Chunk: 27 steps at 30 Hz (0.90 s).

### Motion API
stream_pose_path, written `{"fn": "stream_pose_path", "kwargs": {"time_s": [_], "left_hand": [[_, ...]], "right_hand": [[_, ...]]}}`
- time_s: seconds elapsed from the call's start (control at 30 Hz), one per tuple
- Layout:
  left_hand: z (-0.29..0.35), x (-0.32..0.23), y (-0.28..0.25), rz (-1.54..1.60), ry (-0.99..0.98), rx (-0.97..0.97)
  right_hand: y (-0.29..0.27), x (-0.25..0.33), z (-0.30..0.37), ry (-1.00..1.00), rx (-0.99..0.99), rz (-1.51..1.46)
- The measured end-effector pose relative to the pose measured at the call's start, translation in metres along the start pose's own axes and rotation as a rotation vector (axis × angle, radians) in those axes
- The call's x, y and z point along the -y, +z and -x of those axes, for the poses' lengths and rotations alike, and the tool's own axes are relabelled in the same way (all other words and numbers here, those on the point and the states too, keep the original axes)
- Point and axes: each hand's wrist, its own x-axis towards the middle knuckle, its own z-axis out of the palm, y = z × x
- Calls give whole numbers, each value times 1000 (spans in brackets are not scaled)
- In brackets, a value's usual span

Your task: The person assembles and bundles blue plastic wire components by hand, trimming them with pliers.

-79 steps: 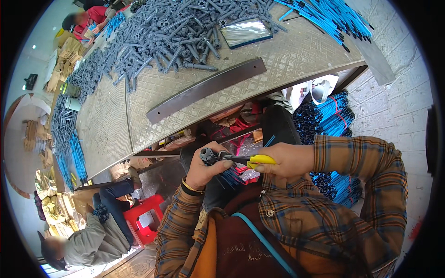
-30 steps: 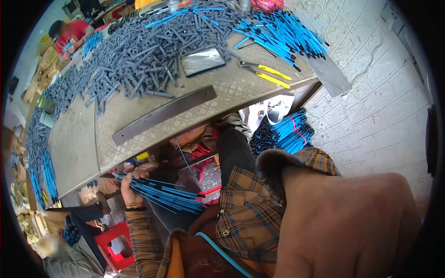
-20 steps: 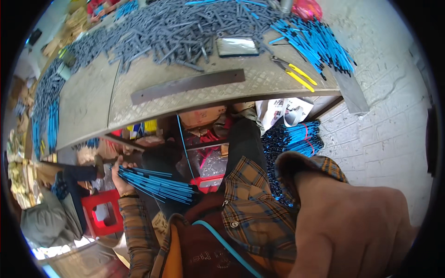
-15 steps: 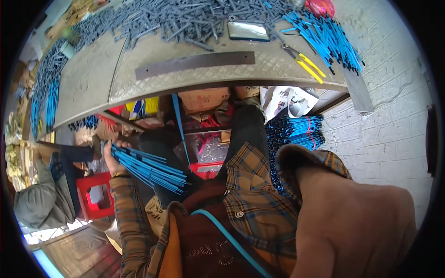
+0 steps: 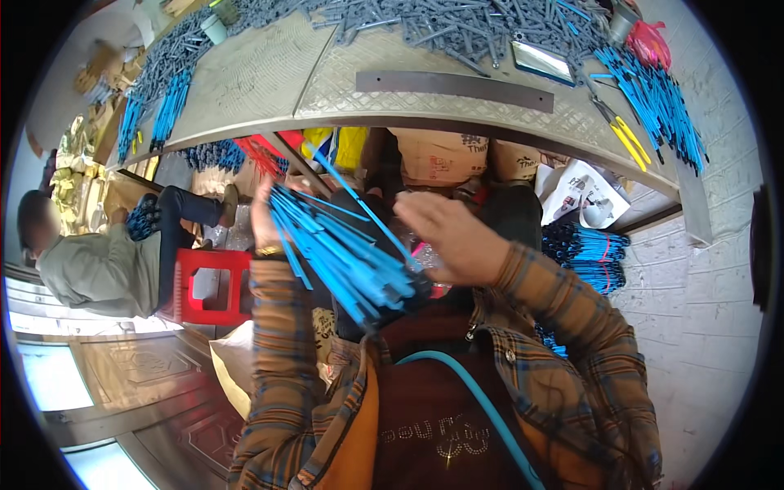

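Note:
My left hand (image 5: 263, 220) is closed around one end of a bundle of thin blue rods (image 5: 347, 257), some with dark ends. The bundle fans out over my lap, slanting down to the right, and its far ends are blurred. Near those ends is my right hand (image 5: 459, 238), its fingers stretched out together and nothing visible in it. Whether its palm touches the rods I cannot tell. Beyond the bundle, a long flat blue strip (image 5: 353, 192) slants down from under the table.
On the table (image 5: 245, 73) ahead lie heaped grey plastic parts (image 5: 416, 28), a metal bar (image 5: 453, 90), yellow-handled pliers (image 5: 627, 139) and more blue rods (image 5: 657, 106). Tied rod bundles (image 5: 600, 253) are stacked at right below. Another person (image 5: 106, 273) sits left, by a red stool (image 5: 211, 286).
My right hand has moved from close at the lower right to the bundle's far ends. My left hand still grips the rods, whose ends now blur. The whole view has shifted.

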Motion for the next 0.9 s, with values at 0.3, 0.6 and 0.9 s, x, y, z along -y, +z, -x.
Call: {"fn": "stream_pose_path", "kwargs": {"time_s": [0.3,0.6,0.9], "left_hand": [[16,102,34,37,-70,-226],[44,85,106,-914,400,-204],[25,27,171,-965,-588,410]], "right_hand": [[0,17,-27,137,127,-575],[-31,10,-17,175,347,-918],[-29,-18,-42,297,530,-861]]}}
